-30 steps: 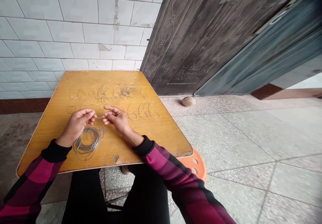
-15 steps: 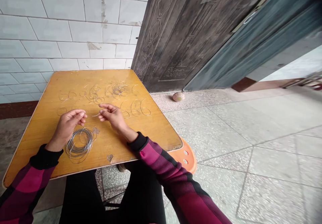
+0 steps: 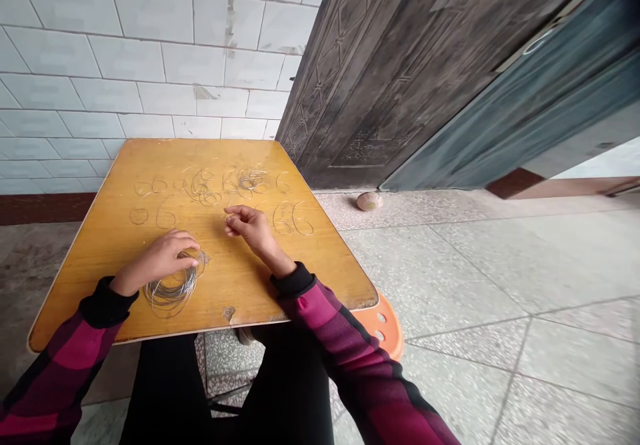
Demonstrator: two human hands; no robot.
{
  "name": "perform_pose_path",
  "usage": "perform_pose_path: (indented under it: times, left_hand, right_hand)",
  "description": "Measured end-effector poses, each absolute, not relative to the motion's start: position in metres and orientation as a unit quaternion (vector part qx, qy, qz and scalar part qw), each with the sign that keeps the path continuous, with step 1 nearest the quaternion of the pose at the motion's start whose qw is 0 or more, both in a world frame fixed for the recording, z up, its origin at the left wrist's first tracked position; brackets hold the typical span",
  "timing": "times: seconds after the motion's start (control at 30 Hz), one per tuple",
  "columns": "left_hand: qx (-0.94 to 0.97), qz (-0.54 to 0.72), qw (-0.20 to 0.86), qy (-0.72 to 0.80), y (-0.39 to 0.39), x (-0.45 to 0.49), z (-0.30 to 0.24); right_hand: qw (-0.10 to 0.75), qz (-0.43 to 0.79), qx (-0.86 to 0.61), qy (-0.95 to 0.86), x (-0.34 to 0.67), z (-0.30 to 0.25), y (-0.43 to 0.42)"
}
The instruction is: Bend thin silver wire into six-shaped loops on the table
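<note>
My left hand (image 3: 165, 255) is over the upper edge of a coil of silvery wire (image 3: 173, 295), thumb and fingers apart, holding nothing that I can see. Whether its fingertips touch the coil I cannot tell. My right hand (image 3: 250, 228) is raised above the middle of the table, thumb and fingertips pinched together on a piece of wire that is hardly visible now. Bent wire shapes like a 6 lie around it, such as one wire shape (image 3: 303, 218) to its right and another wire shape (image 3: 166, 215) to the left. A tangled wire bunch (image 3: 250, 178) lies behind.
The yellow wooden table (image 3: 300, 285) has a chipped spot near its front edge. An orange plastic stool (image 3: 387, 328) juts out under its right corner. Behind are a white tiled wall (image 3: 130, 58) and a dark carved door (image 3: 370, 98). A round object (image 3: 369, 200) rests on the floor.
My left hand has moved down from its pinch above the coil and spread over the coil. My right hand stays pinched, shifted slightly right in view. The camera has turned a little left.
</note>
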State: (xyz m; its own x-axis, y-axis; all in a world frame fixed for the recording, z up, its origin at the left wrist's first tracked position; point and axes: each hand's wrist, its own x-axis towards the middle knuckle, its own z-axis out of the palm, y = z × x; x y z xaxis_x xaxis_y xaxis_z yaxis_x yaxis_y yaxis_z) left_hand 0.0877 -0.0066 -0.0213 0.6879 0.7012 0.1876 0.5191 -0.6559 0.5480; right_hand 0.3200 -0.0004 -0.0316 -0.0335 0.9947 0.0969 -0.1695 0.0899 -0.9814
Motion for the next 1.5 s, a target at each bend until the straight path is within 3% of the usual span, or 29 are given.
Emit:
perform_pose_path:
  times: [0.23, 0.5, 0.77, 1.03, 1.27, 1.5]
  left_hand:
    - [0.924, 0.132, 0.180, 0.310, -0.007, 0.082, -0.023]
    - [0.921, 0.100, 0.191, 0.326, -0.003, 0.075, -0.019]
    - [0.913, 0.031, 0.235, 0.333, -0.002, 0.065, -0.006]
    - [0.914, -0.009, 0.230, 0.333, 0.007, 0.052, -0.004]
    - [0.906, 0.023, 0.219, 0.363, -0.001, 0.037, -0.001]
    - [0.887, 0.108, 0.122, 0.432, -0.041, 0.029, -0.024]
  right_hand:
    - [0.576, 0.546, -0.381, -0.474, 0.314, -0.033, -0.001]
    - [0.475, 0.578, -0.463, -0.475, 0.307, -0.054, 0.000]
    - [0.364, 0.488, -0.533, -0.589, 0.317, -0.059, 0.002]
    - [0.321, 0.259, -0.542, -0.732, 0.316, -0.043, -0.007]
    - [0.246, 0.152, -0.444, -0.848, 0.291, -0.030, -0.073]
    - [0.133, 0.118, -0.527, -0.831, 0.255, -0.044, -0.092]
